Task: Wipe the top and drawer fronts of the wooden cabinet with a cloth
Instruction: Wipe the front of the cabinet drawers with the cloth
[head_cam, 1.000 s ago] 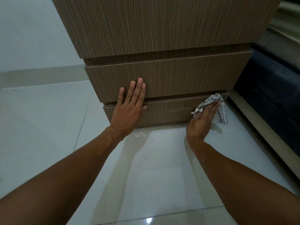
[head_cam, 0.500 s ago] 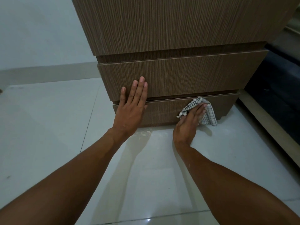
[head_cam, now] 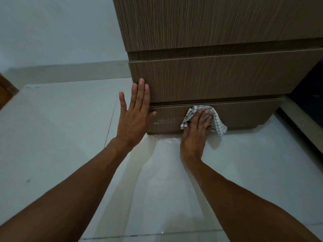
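The wooden cabinet (head_cam: 218, 79) fills the upper right, with three drawer fronts stacked. My right hand (head_cam: 196, 133) presses a white checked cloth (head_cam: 217, 123) flat against the bottom drawer front (head_cam: 244, 114), left of its middle. My left hand (head_cam: 133, 116) lies flat and open against the cabinet's left edge, fingers on the middle drawer front, thumb touching the bottom one. The cabinet top is out of view.
Glossy white floor tiles (head_cam: 70, 137) spread left and in front of the cabinet. A white wall with a low skirting (head_cam: 70, 72) stands behind. A dark piece of furniture with a pale base (head_cam: 304, 123) sits close on the right.
My right hand has slid the cloth leftward along the bottom drawer front, from its right end towards the middle. My left hand has shifted to the cabinet's left edge.
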